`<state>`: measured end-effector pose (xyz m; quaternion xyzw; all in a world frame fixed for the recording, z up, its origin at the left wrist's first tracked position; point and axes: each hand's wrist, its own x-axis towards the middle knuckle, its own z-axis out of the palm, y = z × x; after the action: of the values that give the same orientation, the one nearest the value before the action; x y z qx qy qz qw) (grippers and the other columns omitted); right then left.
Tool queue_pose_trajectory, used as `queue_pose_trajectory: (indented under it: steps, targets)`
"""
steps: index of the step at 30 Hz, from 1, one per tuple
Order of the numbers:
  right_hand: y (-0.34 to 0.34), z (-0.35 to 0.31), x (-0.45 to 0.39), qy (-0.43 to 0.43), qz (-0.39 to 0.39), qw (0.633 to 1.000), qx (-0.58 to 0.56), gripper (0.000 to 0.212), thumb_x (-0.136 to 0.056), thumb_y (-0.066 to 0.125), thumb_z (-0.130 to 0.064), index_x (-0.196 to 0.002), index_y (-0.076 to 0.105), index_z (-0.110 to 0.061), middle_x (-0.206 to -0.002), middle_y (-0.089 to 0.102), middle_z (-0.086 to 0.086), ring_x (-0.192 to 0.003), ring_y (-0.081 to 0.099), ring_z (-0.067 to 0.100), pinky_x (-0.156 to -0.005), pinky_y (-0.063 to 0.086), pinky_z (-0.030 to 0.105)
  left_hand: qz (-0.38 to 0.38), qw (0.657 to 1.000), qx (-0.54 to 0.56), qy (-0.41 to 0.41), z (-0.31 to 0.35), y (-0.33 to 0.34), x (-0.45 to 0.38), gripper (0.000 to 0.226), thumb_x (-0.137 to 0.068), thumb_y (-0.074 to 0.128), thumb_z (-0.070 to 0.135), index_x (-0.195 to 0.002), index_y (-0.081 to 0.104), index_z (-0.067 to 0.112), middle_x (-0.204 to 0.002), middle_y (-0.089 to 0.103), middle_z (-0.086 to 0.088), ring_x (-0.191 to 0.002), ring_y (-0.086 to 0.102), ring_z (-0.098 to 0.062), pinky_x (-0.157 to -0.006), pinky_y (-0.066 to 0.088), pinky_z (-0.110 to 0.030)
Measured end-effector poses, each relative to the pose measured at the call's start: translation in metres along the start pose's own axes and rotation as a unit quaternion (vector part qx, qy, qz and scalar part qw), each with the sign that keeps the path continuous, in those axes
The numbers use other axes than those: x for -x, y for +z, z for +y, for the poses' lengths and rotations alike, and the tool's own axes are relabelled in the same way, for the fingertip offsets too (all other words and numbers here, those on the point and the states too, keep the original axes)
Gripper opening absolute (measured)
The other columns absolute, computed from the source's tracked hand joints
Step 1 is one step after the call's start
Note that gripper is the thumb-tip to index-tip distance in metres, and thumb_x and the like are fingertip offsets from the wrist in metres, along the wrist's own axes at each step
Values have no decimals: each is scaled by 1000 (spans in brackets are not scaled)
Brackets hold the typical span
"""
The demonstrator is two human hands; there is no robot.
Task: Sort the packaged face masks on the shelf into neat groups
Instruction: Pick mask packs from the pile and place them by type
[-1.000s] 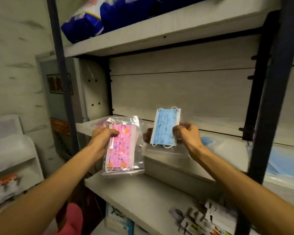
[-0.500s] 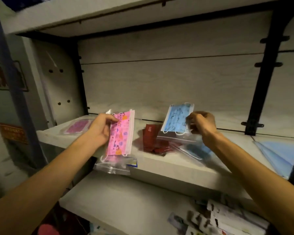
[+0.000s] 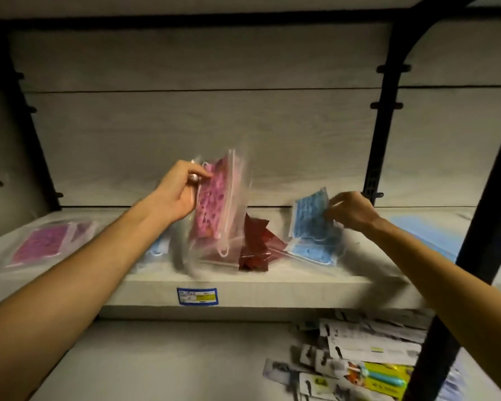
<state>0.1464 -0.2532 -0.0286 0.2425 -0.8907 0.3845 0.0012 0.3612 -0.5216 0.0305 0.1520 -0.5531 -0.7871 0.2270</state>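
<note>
1. I'm looking into a dim wooden shelf (image 3: 243, 280) bay with a pale plank back wall and black metal uprights; a lower board beneath holds a heap of carded packets (image 3: 359, 360)
2. My left hand (image 3: 177, 192) pinches the pink mask pack (image 3: 214, 204) by its upper left edge, so the pack hangs upright, long axis near vertical, over the middle of the shelf; its clear bag is blurred with motion
3. My right hand (image 3: 350, 209) grips the blue mask pack (image 3: 311, 215) at its right edge, tilted, low over more blue masks (image 3: 313, 251) lying flat on the board; whether they touch I cannot tell
4. The relation that matters: a second pink pack (image 3: 41, 244) lies flat at the far left of the shelf, to the left of my left hand, which is much the nearer one, while the blue heap sits right under my right; dark red packs (image 3: 255, 244) lie between
5. Against half a second ago, both hands have gone deeper over the board, the pink pack is higher, the blue one lower, and my view has dropped and closed in
</note>
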Motion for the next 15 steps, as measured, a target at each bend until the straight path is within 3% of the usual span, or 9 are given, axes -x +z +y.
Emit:
queue_pose_trajectory:
  steps: [3, 6, 8, 11, 15]
  targets:
    - [4, -5, 8, 26, 5, 978, 209, 70, -71, 88, -42, -121, 58, -2, -121, 59, 21, -110, 57, 38, -92, 52, 45, 13, 996, -82, -39, -13, -12, -11, 30, -90, 45, -5, -71, 63, 8, -63, 65, -5, -54, 66, -16, -58, 59, -26]
    - [15, -26, 17, -15, 76, 971, 225, 85, -75, 84, -45, -141, 45, -10, -140, 48, 18, -128, 44, 40, -101, 42, 46, 17, 992, -111, -53, -14, -30, -17, 18, -91, 49, -1, -80, 61, 7, -74, 63, -8, -66, 64, -20, -72, 56, -30]
    - [27, -47, 23, -80, 103, 974, 186, 79, -82, 78, -41, -147, 42, -14, -146, 46, 16, -133, 41, 37, -105, 40, 45, 18, 992, -112, -53, -9, -40, -14, 16, -92, 50, 0, -82, 62, 6, -77, 64, -9, -69, 63, -21, -77, 55, -31]
    - [57, -91, 36, -153, 61, 983, 78, 62, -88, 71, -34, -143, 50, -14, -145, 51, 14, -134, 43, 33, -108, 40, 42, 23, 994, -93, -48, 6, -63, -5, 12, -92, 50, 0, -92, 61, 5, -87, 61, -11, -77, 61, -23, -84, 52, -33]
    - [114, -154, 60, -224, -50, 973, -14, 48, -93, 66, -33, -137, 57, -16, -136, 61, 9, -110, 63, 25, -99, 50, 39, 72, 992, -104, -29, 26, -112, 15, 15, -93, 49, 1, -85, 59, 7, -83, 60, -9, -74, 61, -21, -68, 57, -29]
